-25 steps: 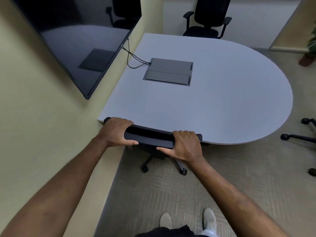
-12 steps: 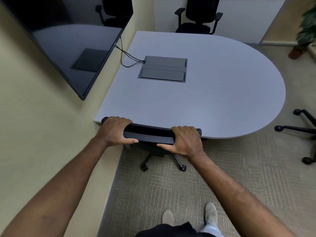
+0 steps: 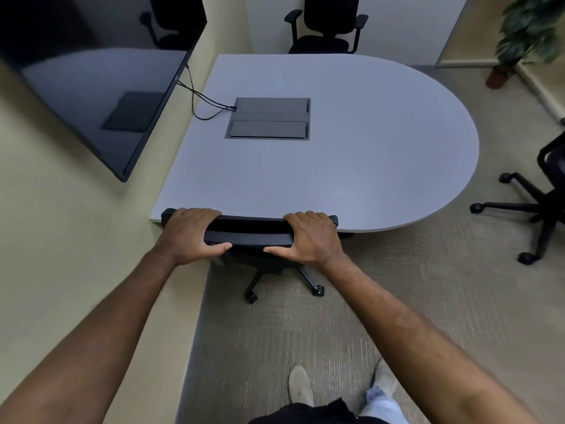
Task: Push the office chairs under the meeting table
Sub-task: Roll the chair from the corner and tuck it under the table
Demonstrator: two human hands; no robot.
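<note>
A black office chair stands against the near edge of the grey meeting table; its seat is hidden under the top and two castor legs show behind. My left hand grips the left end of its backrest top, and my right hand grips the right end. A second black chair stands at the table's far edge. A third black chair sits out on the carpet at the right, apart from the table.
A large dark wall screen hangs on the yellow wall at left, with cables running to a grey cable box set in the tabletop. A potted plant stands at the back right. My feet stand on the carpet below.
The chair's backrest has moved closer to the table edge with both hands still on it. More of the chair at the right and the plant have come into view.
</note>
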